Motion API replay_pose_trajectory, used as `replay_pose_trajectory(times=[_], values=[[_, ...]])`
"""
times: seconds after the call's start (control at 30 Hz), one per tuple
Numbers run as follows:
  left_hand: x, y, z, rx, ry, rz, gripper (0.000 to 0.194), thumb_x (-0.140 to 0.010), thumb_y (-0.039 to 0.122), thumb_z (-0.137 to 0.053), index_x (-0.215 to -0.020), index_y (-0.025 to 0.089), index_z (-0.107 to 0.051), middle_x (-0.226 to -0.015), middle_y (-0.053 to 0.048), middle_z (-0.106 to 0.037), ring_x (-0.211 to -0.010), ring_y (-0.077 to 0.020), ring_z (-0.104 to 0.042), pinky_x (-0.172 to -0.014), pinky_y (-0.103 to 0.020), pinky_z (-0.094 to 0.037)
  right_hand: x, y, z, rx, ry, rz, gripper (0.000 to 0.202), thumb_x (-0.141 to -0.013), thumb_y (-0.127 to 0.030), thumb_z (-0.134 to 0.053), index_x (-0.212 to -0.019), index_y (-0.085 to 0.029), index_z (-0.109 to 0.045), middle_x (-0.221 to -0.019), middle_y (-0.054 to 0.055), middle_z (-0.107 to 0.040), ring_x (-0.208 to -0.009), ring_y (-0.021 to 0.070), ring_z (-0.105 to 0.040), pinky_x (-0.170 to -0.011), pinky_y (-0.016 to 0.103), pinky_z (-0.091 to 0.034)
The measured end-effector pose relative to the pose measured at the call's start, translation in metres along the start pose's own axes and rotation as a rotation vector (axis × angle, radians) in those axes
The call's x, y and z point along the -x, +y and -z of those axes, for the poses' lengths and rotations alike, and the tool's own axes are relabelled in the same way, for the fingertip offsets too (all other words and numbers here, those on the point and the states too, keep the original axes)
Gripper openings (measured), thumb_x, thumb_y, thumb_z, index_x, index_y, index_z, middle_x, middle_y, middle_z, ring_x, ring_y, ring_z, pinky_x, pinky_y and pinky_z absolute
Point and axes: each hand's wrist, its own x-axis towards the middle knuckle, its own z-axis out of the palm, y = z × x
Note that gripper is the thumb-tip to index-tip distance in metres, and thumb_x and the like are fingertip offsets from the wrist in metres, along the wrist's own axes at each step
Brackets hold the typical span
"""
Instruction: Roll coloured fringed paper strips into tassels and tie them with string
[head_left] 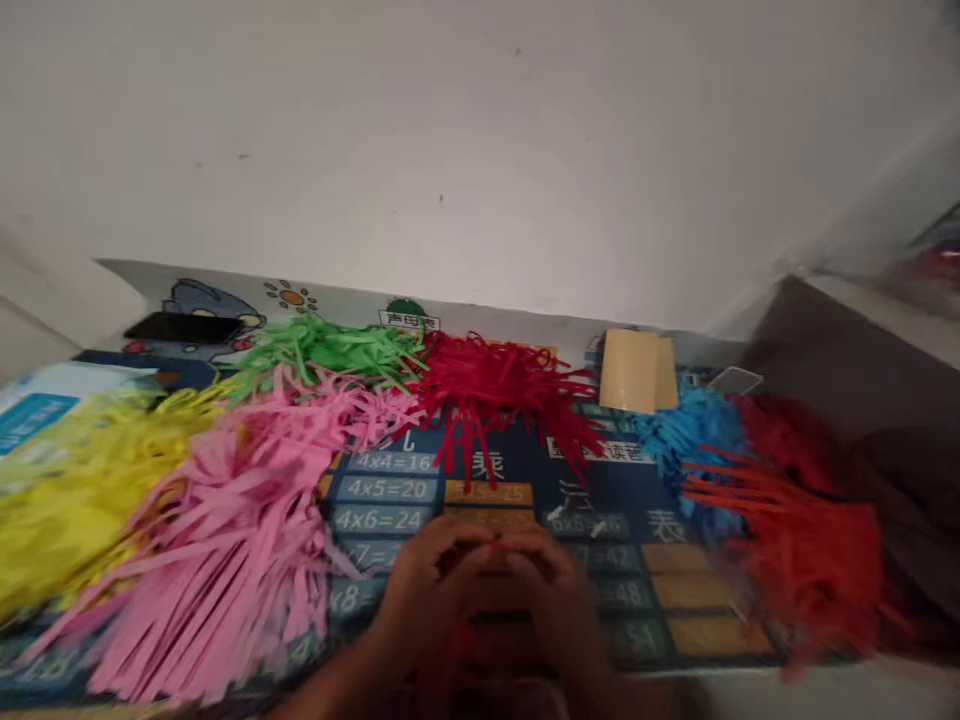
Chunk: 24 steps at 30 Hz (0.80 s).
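Note:
My left hand (431, 580) and my right hand (551, 590) meet fingertip to fingertip at the bottom centre, above the dark blue printed mat (390, 545). Both pinch a small piece of red material (496, 546) between them. More red shows dimly below my left hand, blurred. Beyond the hands lies a dark red bunch of paper strips (495, 380). To the left is a pink bunch (232, 540), and to the right an orange-red bunch (817, 560).
Yellow strips (82, 490) and a blue-white packet (45, 405) lie far left. Green strips (330, 350) and a black phone (184, 328) are behind. Tan card (637, 372) and blue strips (694, 430) stand at the back right, near a dark box (847, 370). A wall rises behind.

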Motion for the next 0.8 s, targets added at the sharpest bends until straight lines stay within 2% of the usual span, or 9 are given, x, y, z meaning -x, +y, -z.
replay_pose_trajectory(times=[0.23, 0.4, 0.53, 0.67, 0.8], values=[[0.008, 0.001, 0.000, -0.066, 0.003, -0.037, 0.010, -0.077, 0.018, -0.063, -0.075, 0.020, -0.072, -0.070, -0.001, -0.068, -0.066, -0.0131, -0.062, -0.061, -0.020, -0.045, 0.004, -0.002, -0.014, -0.065, 0.122, -0.104, 0.006, -0.075, -0.027, -0.069, -0.078, -0.023, -0.073, -0.077, 0.001, -0.071, -0.074, 0.0183, -0.066, -0.069, 0.025, -0.052], [0.010, 0.002, 0.000, -0.175, -0.073, -0.065, 0.011, -0.081, 0.021, -0.060, -0.076, 0.019, -0.070, -0.071, -0.001, -0.066, -0.064, -0.0135, -0.060, -0.058, -0.021, -0.042, 0.009, -0.004, -0.017, 0.051, 0.182, 0.059, 0.004, -0.078, -0.024, -0.067, -0.074, -0.022, -0.069, -0.074, 0.001, -0.068, -0.070, 0.0174, -0.064, -0.065, 0.024, -0.051], [0.012, 0.001, 0.002, -0.206, -0.139, -0.053, 0.012, -0.083, 0.020, -0.058, -0.079, 0.019, -0.070, -0.073, -0.001, -0.066, -0.065, -0.0140, -0.060, -0.059, -0.022, -0.042, 0.008, -0.004, -0.016, 0.167, 0.134, 0.223, 0.005, -0.083, -0.020, -0.063, -0.079, -0.023, -0.066, -0.080, 0.000, -0.067, -0.076, 0.0163, -0.063, -0.070, 0.024, -0.049], [0.014, 0.001, 0.008, -0.141, -0.213, 0.042, 0.013, -0.082, 0.016, -0.058, -0.089, 0.022, -0.068, -0.084, 0.000, -0.071, -0.075, -0.0143, -0.064, -0.065, -0.021, -0.045, 0.007, -0.004, -0.014, 0.099, 0.096, 0.155, 0.003, -0.086, -0.022, -0.059, -0.085, -0.024, -0.062, -0.082, 0.000, -0.064, -0.079, 0.0158, -0.062, -0.073, 0.024, -0.048], [0.015, 0.000, 0.011, -0.162, -0.263, 0.099, 0.009, -0.081, 0.015, -0.059, -0.083, 0.021, -0.066, -0.081, 0.001, -0.072, -0.072, -0.0134, -0.066, -0.063, -0.020, -0.043, 0.009, -0.004, -0.014, 0.095, 0.038, 0.103, 0.001, -0.084, -0.023, -0.061, -0.084, -0.023, -0.062, -0.084, 0.000, -0.064, -0.080, 0.0167, -0.061, -0.075, 0.025, -0.047]])
